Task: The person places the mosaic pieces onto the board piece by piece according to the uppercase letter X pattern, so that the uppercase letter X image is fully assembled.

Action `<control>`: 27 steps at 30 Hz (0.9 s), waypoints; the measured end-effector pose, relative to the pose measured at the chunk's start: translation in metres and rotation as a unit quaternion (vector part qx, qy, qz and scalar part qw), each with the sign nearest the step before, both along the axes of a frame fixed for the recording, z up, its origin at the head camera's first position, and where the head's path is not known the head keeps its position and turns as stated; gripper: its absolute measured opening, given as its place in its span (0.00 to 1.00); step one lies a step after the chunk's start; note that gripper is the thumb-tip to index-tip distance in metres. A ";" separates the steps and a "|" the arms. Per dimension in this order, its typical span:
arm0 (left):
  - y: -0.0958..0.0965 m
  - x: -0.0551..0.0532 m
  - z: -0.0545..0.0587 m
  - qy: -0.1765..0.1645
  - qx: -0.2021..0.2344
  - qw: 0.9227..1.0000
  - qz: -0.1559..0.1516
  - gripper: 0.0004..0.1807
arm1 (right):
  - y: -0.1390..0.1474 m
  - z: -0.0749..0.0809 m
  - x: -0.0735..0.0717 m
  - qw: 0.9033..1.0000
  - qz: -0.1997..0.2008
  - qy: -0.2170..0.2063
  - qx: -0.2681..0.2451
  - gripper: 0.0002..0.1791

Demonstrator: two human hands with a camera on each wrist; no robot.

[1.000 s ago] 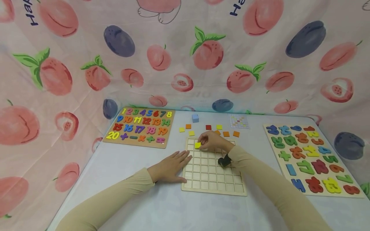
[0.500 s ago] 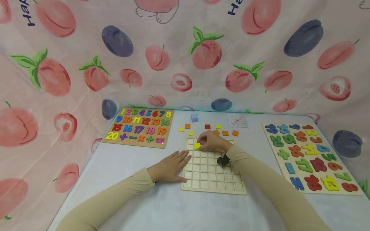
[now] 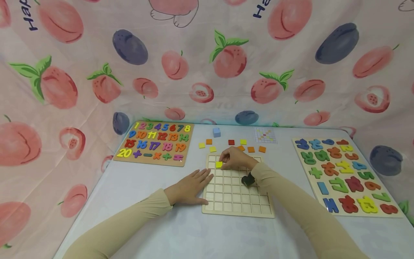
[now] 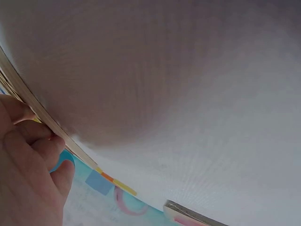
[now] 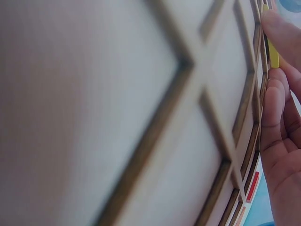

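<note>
A yellow square tile (image 3: 219,164) is pinched between thumb and fingers of my right hand (image 3: 235,158). It sits over the second column, near the far left corner of the wooden grid board (image 3: 237,215). In the right wrist view the tile (image 5: 272,49) stands edge-on at the fingertips, close to the grid ridges. My left hand (image 3: 190,187) lies spread, palm down, its fingertips and thumb on the board's left rim. The left wrist view shows those fingers (image 4: 49,150) along the board's edge. The right hand and forearm hide some cells.
Beyond the board lie several loose tiles, including a red one (image 3: 231,142), an orange one (image 3: 262,149) and a yellow one (image 3: 202,145). A blue block (image 3: 216,132) and a pattern card (image 3: 265,135) stand farther back. Number boards flank left (image 3: 155,162) and right (image 3: 362,214).
The yellow tile has shifted very slightly toward me, still in my right fingers. My left hand stays on the rim. The head view has drifted a little.
</note>
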State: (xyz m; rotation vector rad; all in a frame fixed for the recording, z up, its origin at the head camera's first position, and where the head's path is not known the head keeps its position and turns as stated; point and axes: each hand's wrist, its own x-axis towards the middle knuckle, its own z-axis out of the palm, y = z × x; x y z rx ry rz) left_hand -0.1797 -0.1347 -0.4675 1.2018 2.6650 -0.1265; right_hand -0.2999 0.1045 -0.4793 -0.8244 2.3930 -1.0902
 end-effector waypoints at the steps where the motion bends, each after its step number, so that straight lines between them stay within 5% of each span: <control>1: 0.000 0.000 0.000 0.000 0.000 1.000 0.000 0.52 | 0.000 0.000 0.000 1.000 -0.002 -0.002 0.000 0.09; 27: 0.001 -0.002 -0.002 -0.003 -0.008 1.000 -0.002 0.52 | 0.007 0.008 -0.002 0.998 0.014 -0.052 0.015 0.14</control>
